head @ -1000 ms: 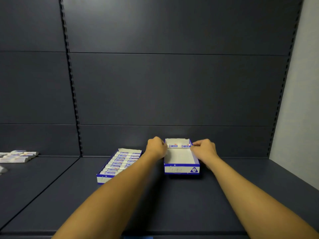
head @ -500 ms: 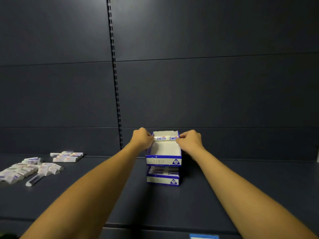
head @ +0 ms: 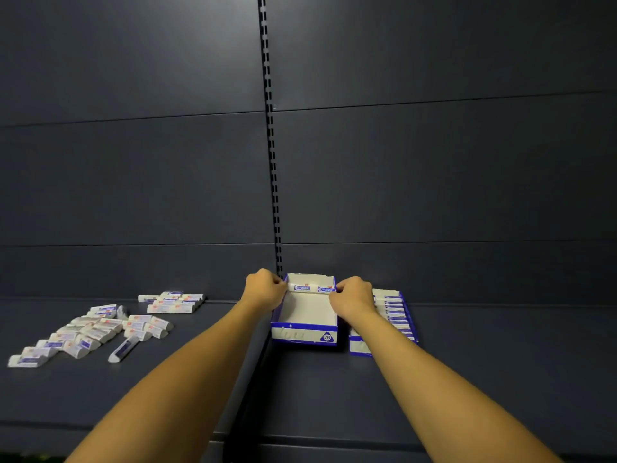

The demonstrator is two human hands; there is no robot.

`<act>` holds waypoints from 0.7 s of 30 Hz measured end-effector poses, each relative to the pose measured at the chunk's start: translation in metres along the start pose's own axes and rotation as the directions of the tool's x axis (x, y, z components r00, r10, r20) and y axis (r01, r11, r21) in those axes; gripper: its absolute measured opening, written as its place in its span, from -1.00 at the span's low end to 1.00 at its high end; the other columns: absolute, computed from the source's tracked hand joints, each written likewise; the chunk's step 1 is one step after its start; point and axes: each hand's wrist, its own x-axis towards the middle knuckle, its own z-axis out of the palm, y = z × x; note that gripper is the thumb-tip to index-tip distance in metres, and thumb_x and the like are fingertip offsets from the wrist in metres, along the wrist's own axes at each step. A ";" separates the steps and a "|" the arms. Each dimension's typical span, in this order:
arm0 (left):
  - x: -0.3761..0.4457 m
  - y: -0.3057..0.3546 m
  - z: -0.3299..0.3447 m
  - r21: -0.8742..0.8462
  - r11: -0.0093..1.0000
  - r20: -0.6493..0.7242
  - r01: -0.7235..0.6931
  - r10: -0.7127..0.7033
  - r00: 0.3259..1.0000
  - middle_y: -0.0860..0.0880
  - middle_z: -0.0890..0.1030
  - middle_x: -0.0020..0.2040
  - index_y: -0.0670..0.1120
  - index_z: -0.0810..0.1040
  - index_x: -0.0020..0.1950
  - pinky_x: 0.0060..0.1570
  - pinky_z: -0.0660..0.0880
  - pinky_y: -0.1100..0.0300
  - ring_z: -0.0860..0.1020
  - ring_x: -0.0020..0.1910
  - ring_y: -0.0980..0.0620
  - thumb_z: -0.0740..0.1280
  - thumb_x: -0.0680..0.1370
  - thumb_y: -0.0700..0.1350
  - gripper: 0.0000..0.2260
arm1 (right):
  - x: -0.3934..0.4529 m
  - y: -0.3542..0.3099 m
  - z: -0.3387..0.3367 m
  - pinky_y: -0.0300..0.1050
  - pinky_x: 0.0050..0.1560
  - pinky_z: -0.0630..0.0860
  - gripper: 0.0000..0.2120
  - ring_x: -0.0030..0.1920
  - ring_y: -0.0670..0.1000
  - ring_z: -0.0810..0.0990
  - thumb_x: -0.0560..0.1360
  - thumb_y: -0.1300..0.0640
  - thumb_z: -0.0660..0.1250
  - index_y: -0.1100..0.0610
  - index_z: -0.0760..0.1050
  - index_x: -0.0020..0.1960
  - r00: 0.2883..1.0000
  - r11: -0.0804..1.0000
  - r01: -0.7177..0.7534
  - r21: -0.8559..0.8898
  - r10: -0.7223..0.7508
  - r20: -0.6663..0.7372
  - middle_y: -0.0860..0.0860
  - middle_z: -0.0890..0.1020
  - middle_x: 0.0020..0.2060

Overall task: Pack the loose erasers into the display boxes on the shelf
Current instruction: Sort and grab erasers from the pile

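Both arms reach forward over the dark shelf (head: 484,379) to a blue-and-white display box (head: 305,332) that sits near the back wall, just right of the slotted upright (head: 272,162). The left hand (head: 265,292) is at the box's far left corner, fingers curled in around the end of the erasers (head: 314,288) that lie crosswise along the back of the box — two wrapped pieces, end to end, their blue labels facing the camera. The right hand (head: 354,297) mirrors it at the far right corner, its fingers curled in and pinching the other end of that same row. So the erasers lie straight between the two hands, each hand touching one end, with the rest of the box floor bare and white in front of them (the front wall carries a small triangle marked 2B).

Just beside the box, on its right and partly hidden by the right forearm, stands a second display box (head: 397,315) already lined with a column of erasers from front to back.

Well to the left, apart from both hands, lie the loose erasers (head: 96,332) — a scattered heap running diagonally toward the near left, one of them (head: 123,349) off by itself at the near edge of the heap. Behind that heap, close to the back wall, a smaller neat group of erasers (head: 173,302) lies side by side.
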 end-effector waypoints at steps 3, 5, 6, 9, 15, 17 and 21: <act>0.004 -0.019 0.010 -0.015 1.000 0.009 0.016 -0.016 1.000 -0.09 0.61 -0.10 -0.23 0.66 0.03 -0.31 0.48 0.24 0.53 -0.20 0.03 0.25 0.68 -0.09 -0.74 | -0.001 -0.001 0.014 -0.11 -0.20 0.60 -0.87 -0.01 0.11 0.67 0.56 0.18 0.37 0.21 0.60 0.07 0.999 0.998 -0.029 -0.057 0.028 -0.025 0.12 0.65 0.07; 0.008 -0.032 0.019 -0.012 1.000 0.025 0.025 -0.025 0.999 -0.10 0.63 -0.16 -0.25 0.67 -0.04 -0.23 0.53 0.14 0.54 -0.23 0.01 0.25 0.67 -0.11 -0.72 | -0.004 -0.003 0.021 -0.05 -0.11 0.64 -0.89 -0.03 0.13 0.65 0.54 0.21 0.36 0.22 0.56 0.05 0.999 0.992 -0.039 -0.123 0.035 -0.033 0.11 0.63 0.04; 0.009 -0.036 0.022 -0.009 0.999 0.031 0.030 -0.030 0.999 -0.09 0.63 -0.19 -0.25 0.67 -0.06 -0.24 0.53 0.14 0.53 -0.26 0.02 0.25 0.66 -0.11 -0.71 | -0.006 -0.004 0.023 -0.04 -0.10 0.62 -0.89 -0.01 0.14 0.64 0.54 0.22 0.35 0.20 0.54 0.06 0.999 0.984 -0.034 -0.176 0.029 -0.028 0.09 0.59 0.03; 0.012 -0.041 0.030 -0.016 0.999 0.046 0.031 -0.031 0.998 -0.07 0.62 -0.20 -0.22 0.67 -0.07 -0.29 0.50 0.22 0.52 -0.28 0.05 0.26 0.67 -0.10 -0.72 | -0.012 -0.008 0.027 -0.06 -0.05 0.57 -0.75 0.09 0.14 0.61 0.56 0.19 0.37 0.17 0.50 0.23 1.000 0.939 0.020 -0.343 -0.019 0.005 0.12 0.54 0.13; 0.015 -0.027 0.046 -0.039 0.999 0.053 0.034 -0.032 0.998 -0.07 0.58 -0.22 -0.18 0.59 -0.15 -0.29 0.54 0.15 0.49 -0.33 0.06 0.24 0.67 -0.13 -0.75 | -0.011 0.002 0.020 -0.04 0.09 0.60 -0.68 0.15 0.13 0.61 0.57 0.11 0.40 0.15 0.48 0.28 1.000 0.901 0.012 -0.433 -0.022 -0.018 0.13 0.56 0.20; 0.013 -0.020 0.056 -0.051 0.999 0.066 0.018 -0.015 0.998 -0.07 0.58 -0.25 -0.19 0.59 -0.17 -0.33 0.50 0.20 0.49 -0.34 0.06 0.22 0.67 -0.14 -0.72 | -0.010 0.011 0.011 -0.06 0.04 0.59 -0.72 0.13 0.12 0.61 0.57 0.12 0.38 0.16 0.49 0.26 0.999 0.890 0.004 -0.456 -0.025 -0.040 0.13 0.57 0.19; 0.007 0.005 0.079 -0.090 0.996 0.094 -0.006 0.015 0.995 -0.11 0.64 -0.17 -0.25 0.64 -0.13 -0.32 0.49 0.19 0.53 -0.30 0.01 0.20 0.67 -0.14 -0.69 | -0.006 0.032 -0.015 -0.08 0.00 0.57 -0.73 0.13 0.11 0.61 0.58 0.15 0.35 0.16 0.48 0.26 0.997 0.872 -0.023 -0.488 -0.016 -0.076 0.12 0.57 0.19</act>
